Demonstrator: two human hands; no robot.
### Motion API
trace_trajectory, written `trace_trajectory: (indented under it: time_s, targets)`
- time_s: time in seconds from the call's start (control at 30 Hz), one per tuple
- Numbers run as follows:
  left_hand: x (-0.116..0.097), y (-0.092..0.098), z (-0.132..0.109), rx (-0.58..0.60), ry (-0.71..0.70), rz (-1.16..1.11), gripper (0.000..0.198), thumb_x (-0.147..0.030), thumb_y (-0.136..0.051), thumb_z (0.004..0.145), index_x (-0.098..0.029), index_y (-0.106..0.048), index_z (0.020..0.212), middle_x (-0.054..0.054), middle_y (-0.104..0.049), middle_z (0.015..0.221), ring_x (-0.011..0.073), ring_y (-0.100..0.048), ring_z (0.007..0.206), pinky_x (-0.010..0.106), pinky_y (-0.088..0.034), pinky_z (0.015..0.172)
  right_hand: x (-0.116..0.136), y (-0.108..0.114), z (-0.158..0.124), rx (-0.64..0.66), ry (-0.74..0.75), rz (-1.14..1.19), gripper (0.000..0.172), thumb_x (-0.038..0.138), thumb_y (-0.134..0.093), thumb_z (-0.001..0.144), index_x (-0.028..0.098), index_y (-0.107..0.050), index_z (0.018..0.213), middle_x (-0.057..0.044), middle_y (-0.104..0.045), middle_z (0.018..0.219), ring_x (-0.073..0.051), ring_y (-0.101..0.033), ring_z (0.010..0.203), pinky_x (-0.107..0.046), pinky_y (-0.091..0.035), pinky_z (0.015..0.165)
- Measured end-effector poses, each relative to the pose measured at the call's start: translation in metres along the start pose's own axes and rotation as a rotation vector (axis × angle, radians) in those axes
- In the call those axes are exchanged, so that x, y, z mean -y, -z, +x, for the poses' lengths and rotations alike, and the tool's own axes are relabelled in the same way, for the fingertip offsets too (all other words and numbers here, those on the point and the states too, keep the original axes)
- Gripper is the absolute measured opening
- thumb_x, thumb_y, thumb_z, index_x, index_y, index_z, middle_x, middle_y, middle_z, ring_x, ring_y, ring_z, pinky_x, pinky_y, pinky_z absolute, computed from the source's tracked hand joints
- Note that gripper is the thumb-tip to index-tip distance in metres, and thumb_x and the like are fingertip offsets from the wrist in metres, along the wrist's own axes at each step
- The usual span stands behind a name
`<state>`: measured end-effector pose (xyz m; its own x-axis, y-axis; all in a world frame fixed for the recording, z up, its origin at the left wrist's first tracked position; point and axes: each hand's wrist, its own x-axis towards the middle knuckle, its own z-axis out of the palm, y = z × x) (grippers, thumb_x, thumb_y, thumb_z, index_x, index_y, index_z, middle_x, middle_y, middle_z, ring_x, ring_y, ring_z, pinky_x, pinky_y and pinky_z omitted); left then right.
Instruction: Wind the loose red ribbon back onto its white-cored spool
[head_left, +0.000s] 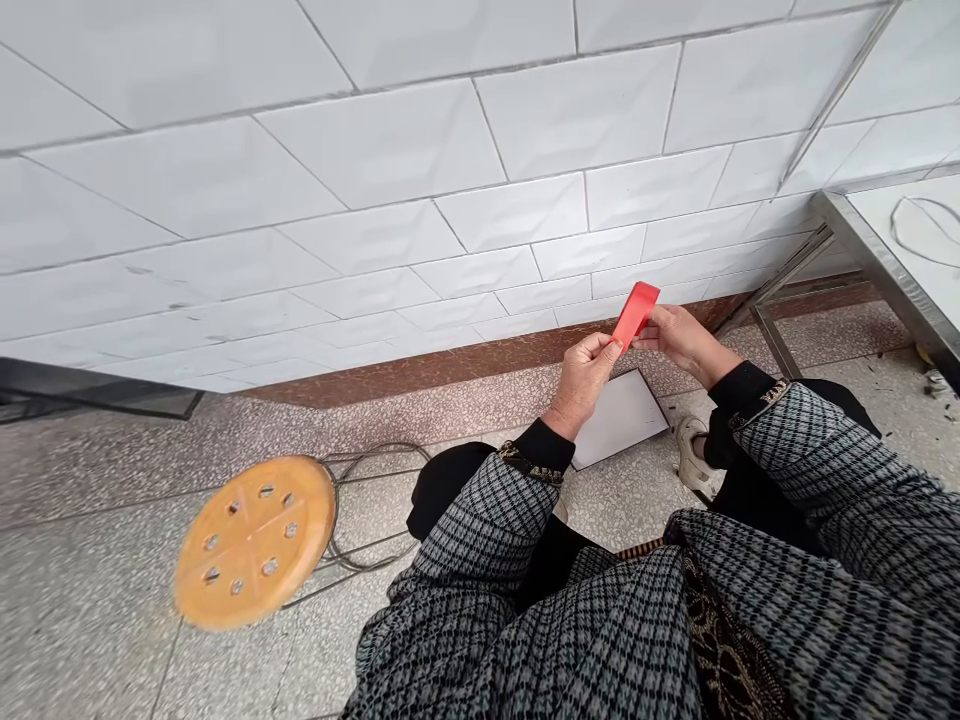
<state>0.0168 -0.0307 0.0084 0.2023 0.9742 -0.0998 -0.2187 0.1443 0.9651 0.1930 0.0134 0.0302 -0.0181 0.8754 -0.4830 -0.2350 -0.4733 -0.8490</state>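
A flat red strip (635, 313), folded over in a loop, is held up in front of the wall; whether it is paper or ribbon I cannot tell. My left hand (585, 382) pinches its lower end between thumb and fingers. From the other side, my right hand (677, 338) grips its right edge, the fingertips partly hidden behind it. Below both hands, a flat whitish board with a dark edge (622, 420) lies on the floor.
A stool with a round orange seat (255, 540) lies on its side at left. At right stands a metal-framed table (862, 235) with a thin cable (926, 205) on top. White tiled wall (405, 140) rises ahead. A dark panel (97, 390) juts in at left.
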Motion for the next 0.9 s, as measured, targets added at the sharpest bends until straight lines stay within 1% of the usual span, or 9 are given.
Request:
trace_trajectory:
  time_s: [0.13, 0.27, 0.37, 0.5, 0.63, 0.7, 0.77, 0.83, 0.9]
  targets:
    - [0.001, 0.001, 0.001, 0.027, 0.021, 0.069, 0.049, -0.065, -0.084, 0.081, -0.019, -0.068, 0.077, -0.008, -0.04, 0.057, 0.0081, -0.033, 0.055, 0.025, -0.025, 0.054, -0.002, -0.001, -0.004, 0.097, -0.162, 0.116, 0.023, 0.02, -0.064, 0.107, 0.016, -0.073, 0.087, -0.01, -0.081, 0.078, -0.015, -0.073, 0.062, -0.023, -0.062, 0.065]
    - [0.002, 0.004, 0.003, -0.04, -0.018, 0.217, 0.037, -0.049, -0.084, 0.084, -0.019, -0.066, 0.074, -0.003, -0.057, 0.064, 0.0112, -0.049, 0.063, 0.026, -0.038, 0.061, -0.002, 0.0, -0.006, 0.155, -0.327, 0.157, 0.029, 0.022, -0.057, 0.112, 0.019, -0.071, 0.087, -0.005, -0.075, 0.067, -0.013, -0.066, 0.053, -0.021, -0.058, 0.056]
    - [0.003, 0.005, 0.005, -0.108, -0.066, 0.283, 0.023, -0.032, -0.087, 0.082, -0.019, -0.069, 0.09, -0.005, -0.065, 0.068, 0.0117, -0.057, 0.065, 0.026, -0.046, 0.067, -0.002, 0.002, -0.005, 0.218, -0.381, 0.154, 0.029, 0.027, -0.06, 0.111, 0.02, -0.068, 0.084, -0.002, -0.069, 0.061, -0.011, -0.06, 0.049, -0.019, -0.052, 0.05]
    - [0.002, 0.009, 0.006, 0.023, -0.128, 0.298, 0.041, -0.024, -0.086, 0.084, -0.02, -0.074, 0.123, -0.005, -0.072, 0.07, 0.0148, -0.067, 0.068, 0.03, -0.056, 0.077, -0.002, 0.005, -0.007, 0.3, -0.379, 0.123, 0.024, 0.031, -0.07, 0.106, 0.021, -0.067, 0.084, 0.0, -0.066, 0.06, -0.01, -0.054, 0.049, -0.018, -0.048, 0.049]
    - [0.002, 0.015, 0.008, 0.132, -0.105, 0.242, 0.048, -0.029, -0.088, 0.083, -0.017, -0.074, 0.128, 0.002, -0.082, 0.085, 0.0197, -0.077, 0.08, 0.034, -0.061, 0.084, -0.005, 0.006, -0.01, 0.335, -0.377, 0.074, 0.029, 0.037, -0.072, 0.105, 0.02, -0.068, 0.083, 0.0, -0.067, 0.062, -0.008, -0.049, 0.047, -0.017, -0.045, 0.046]
    - [0.003, 0.018, 0.009, 0.159, -0.082, 0.194, 0.051, -0.035, -0.089, 0.083, -0.016, -0.074, 0.128, 0.004, -0.083, 0.086, 0.0202, -0.078, 0.081, 0.033, -0.061, 0.082, -0.007, 0.007, -0.011, 0.373, -0.373, 0.031, 0.033, 0.042, -0.073, 0.105, 0.019, -0.069, 0.082, -0.001, -0.067, 0.063, -0.007, -0.048, 0.047, -0.016, -0.045, 0.046]
    - [0.004, 0.02, 0.01, 0.17, -0.051, 0.123, 0.057, -0.042, -0.091, 0.081, -0.017, -0.074, 0.129, 0.003, -0.082, 0.085, 0.0171, -0.074, 0.074, 0.03, -0.057, 0.074, -0.009, 0.009, -0.009, 0.424, -0.331, -0.033, 0.036, 0.046, -0.078, 0.101, 0.018, -0.07, 0.08, -0.002, -0.069, 0.065, -0.008, -0.051, 0.048, -0.018, -0.05, 0.048]
    - [0.004, 0.021, 0.009, 0.161, 0.001, 0.046, 0.062, -0.049, -0.092, 0.08, -0.017, -0.073, 0.129, -0.001, -0.075, 0.076, 0.0102, -0.059, 0.058, 0.025, -0.044, 0.058, -0.01, 0.011, -0.007, 0.442, -0.218, -0.114, 0.034, 0.047, -0.086, 0.094, 0.018, -0.073, 0.084, -0.005, -0.073, 0.071, -0.011, -0.06, 0.054, -0.021, -0.057, 0.054]
    - [0.003, 0.021, 0.008, 0.155, 0.056, -0.026, 0.065, -0.053, -0.093, 0.078, -0.017, -0.073, 0.128, -0.006, -0.064, 0.066, 0.0054, -0.038, 0.048, 0.025, -0.027, 0.05, -0.011, 0.014, -0.004, 0.394, -0.027, -0.201, 0.03, 0.042, -0.092, 0.086, 0.018, -0.077, 0.094, -0.006, -0.079, 0.082, -0.014, -0.069, 0.065, -0.024, -0.062, 0.062]
